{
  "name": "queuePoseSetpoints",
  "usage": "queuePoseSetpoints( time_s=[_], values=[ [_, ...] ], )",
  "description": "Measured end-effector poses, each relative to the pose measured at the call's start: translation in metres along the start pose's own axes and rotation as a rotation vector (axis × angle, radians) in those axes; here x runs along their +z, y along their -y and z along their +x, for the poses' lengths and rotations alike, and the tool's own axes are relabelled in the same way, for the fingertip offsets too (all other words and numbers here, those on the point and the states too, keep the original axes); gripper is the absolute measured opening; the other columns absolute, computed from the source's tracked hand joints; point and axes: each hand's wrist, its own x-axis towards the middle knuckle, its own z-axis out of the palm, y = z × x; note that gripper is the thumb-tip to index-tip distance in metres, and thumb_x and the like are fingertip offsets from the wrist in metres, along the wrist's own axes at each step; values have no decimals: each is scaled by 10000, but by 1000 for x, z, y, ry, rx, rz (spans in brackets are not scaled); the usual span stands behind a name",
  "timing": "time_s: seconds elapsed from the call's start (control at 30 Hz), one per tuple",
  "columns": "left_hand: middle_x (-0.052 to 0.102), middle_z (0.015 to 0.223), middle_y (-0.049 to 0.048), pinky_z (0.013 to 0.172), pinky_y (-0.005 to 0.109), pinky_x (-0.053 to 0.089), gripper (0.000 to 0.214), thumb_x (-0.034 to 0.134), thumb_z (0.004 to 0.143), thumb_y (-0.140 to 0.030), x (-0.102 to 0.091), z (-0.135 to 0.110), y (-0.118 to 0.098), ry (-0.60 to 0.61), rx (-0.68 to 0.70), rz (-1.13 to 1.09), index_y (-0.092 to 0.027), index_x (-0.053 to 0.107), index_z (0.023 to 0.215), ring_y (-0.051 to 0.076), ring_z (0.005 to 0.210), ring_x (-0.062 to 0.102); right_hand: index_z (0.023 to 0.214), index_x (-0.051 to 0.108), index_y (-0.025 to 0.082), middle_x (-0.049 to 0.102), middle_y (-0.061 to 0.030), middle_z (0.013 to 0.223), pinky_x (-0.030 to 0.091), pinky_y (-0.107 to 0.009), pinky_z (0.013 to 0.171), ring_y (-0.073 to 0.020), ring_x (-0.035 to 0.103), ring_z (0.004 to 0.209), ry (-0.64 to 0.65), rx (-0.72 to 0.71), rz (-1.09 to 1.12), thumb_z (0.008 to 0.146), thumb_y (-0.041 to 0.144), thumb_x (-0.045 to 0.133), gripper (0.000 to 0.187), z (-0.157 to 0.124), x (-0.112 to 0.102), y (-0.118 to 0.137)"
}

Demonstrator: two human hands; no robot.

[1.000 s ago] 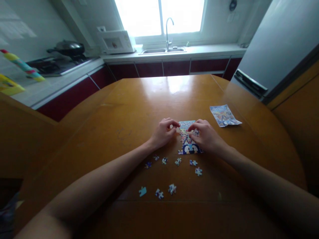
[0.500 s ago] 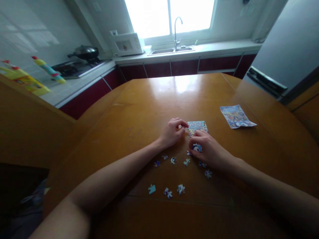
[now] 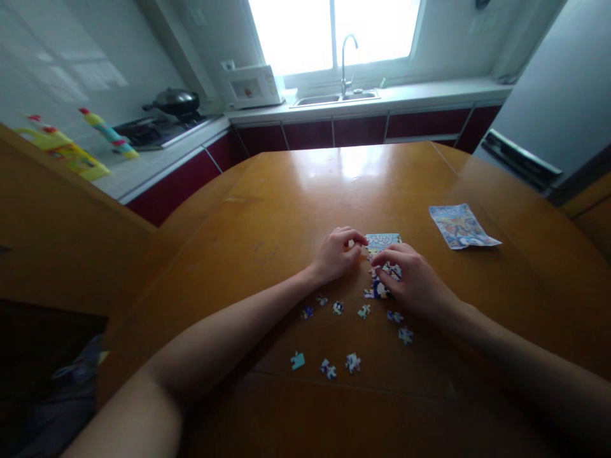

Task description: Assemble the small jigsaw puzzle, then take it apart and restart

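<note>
A partly joined jigsaw puzzle (image 3: 382, 291) lies on the wooden table, its upper part pale blue and its lower part dark blue and white. My left hand (image 3: 338, 253) rests at its left edge, fingers loosely curved, with a gap between thumb and forefinger; the forefinger reaches the puzzle's border. Over the middle of the puzzle, my right hand (image 3: 414, 275) has thumb and forefinger brought close in a pinch at a puzzle piece, mostly covered by the fingertips. Nearer to me lie several loose pieces, among them a plain light-blue piece (image 3: 297, 360) and a white patterned piece (image 3: 353, 363).
A creased picture sheet (image 3: 462, 226) lies right of the puzzle on the table (image 3: 267, 203). Beyond are a counter with a sink (image 3: 317, 100), a microwave (image 3: 252, 86), a wok (image 3: 176, 102) on the stove and yellow bottles (image 3: 71, 152). A fridge stands at right.
My right hand has lifted slightly up from the puzzle's lower part to its middle, uncovering the lower pieces. My left hand keeps its place at the edge. The whole view has shifted a little.
</note>
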Motion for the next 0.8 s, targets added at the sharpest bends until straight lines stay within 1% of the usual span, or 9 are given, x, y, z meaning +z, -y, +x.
queuePoseSetpoints(
  time_s=[0.33, 0.5, 0.63, 0.7, 0.77, 0.8],
  values=[
    [663, 842, 25, 732, 284, 458, 195, 567, 804, -43, 0, 0, -2, 3, -7, -6, -168, 710, 850, 151, 787, 542, 852, 689, 234, 634, -55, 890, 471, -398, 841, -237, 580, 926, 6, -56, -2, 855, 144, 604, 124, -1, 0, 3],
    [653, 824, 22, 687, 261, 443, 200, 553, 812, -55, 1, 1, 1, -4, -13, -11, -157, 714, 871, 130, 726, 523, 848, 697, 220, 633, -58, 884, 468, -386, 831, -230, 575, 905, 10, -46, -12, 857, 148, 607, 116, -1, 0, 3],
    [649, 793, 18, 622, 234, 436, 214, 523, 837, -80, 0, 4, 4, -11, -76, -97, -134, 689, 959, 110, 661, 525, 857, 698, 216, 639, -57, 881, 468, -381, 819, -227, 574, 889, 6, -43, -15, 847, 142, 613, 113, 1, -1, 0],
    [651, 796, 21, 620, 225, 448, 218, 521, 836, -75, -2, 7, 5, -10, -111, -157, -120, 666, 993, 104, 660, 544, 858, 700, 218, 642, -57, 885, 467, -381, 821, -227, 574, 892, -2, -42, -13, 851, 143, 613, 115, 2, -3, -1],
    [659, 812, 32, 627, 223, 467, 207, 536, 834, -79, -6, 11, 4, 27, -156, -189, -112, 646, 1006, 103, 670, 569, 853, 701, 218, 643, -57, 880, 465, -381, 821, -229, 574, 897, -12, -41, -12, 856, 148, 616, 111, 2, -5, -1],
    [664, 810, 36, 623, 225, 473, 196, 547, 835, -88, -9, 12, 3, 67, -184, -189, -111, 637, 1008, 106, 668, 579, 851, 701, 218, 643, -57, 879, 464, -381, 821, -230, 575, 901, -18, -40, -12, 856, 149, 618, 108, 3, -5, -2]
  ],
)
